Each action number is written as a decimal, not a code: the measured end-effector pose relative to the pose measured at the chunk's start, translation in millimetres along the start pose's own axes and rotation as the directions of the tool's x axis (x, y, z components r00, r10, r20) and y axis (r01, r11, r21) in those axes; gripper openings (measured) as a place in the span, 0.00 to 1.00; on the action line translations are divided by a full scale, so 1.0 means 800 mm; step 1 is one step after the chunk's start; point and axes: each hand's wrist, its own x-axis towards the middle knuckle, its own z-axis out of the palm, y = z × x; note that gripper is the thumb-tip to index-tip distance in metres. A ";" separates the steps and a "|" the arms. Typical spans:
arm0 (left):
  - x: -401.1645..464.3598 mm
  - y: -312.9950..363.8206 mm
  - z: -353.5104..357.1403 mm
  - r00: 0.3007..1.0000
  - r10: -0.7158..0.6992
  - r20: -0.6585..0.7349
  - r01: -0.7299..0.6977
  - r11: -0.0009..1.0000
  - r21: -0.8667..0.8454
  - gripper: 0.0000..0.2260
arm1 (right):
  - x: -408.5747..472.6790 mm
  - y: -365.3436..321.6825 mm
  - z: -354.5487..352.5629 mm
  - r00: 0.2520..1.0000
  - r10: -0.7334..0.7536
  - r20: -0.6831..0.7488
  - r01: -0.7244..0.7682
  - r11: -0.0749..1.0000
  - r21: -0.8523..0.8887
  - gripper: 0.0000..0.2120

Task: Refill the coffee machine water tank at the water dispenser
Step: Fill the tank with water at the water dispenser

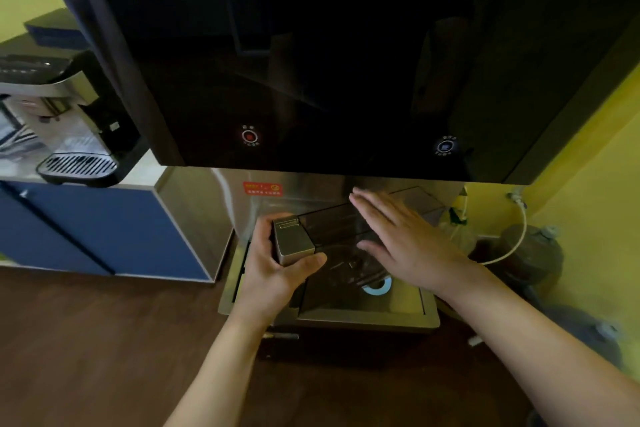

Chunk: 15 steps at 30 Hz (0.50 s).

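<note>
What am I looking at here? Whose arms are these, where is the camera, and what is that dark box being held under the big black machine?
There is no robot here, just a person wearing a camera on the head, so the single picture looks forward and down along both bare arms. The tall black appliance is a water dispenser with lit buttons on its glossy front. Below it is a steel drip tray with a round drain. The dark see-through box is the coffee machine's water tank, held over that tray. The left hand has its grip curled round the tank's silver end, while the right hand lies flat, fingers straight, over the tank's top. The coffee machine itself stands to the left on a blue cabinet.
</note>
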 end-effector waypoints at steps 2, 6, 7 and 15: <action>-0.005 0.001 -0.024 1.000 -0.022 -0.004 0.022 1.000 0.005 0.28 | 0.013 -0.015 -0.001 0.995 -0.047 0.085 0.046 0.999 0.014 0.34; -0.016 0.010 -0.087 0.999 -0.045 -0.004 0.045 0.998 0.039 0.29 | 0.050 -0.070 -0.012 0.974 -0.033 0.223 0.024 0.999 0.047 0.37; -0.020 0.012 -0.106 0.999 -0.044 -0.018 0.045 0.998 0.044 0.29 | 0.063 -0.088 -0.016 0.965 -0.021 0.263 0.003 0.998 0.066 0.38; -0.051 0.022 -0.320 0.996 -0.076 -0.052 0.081 0.991 0.104 0.27 | 0.189 -0.275 0.009 0.936 -0.062 0.345 0.029 0.995 0.101 0.37</action>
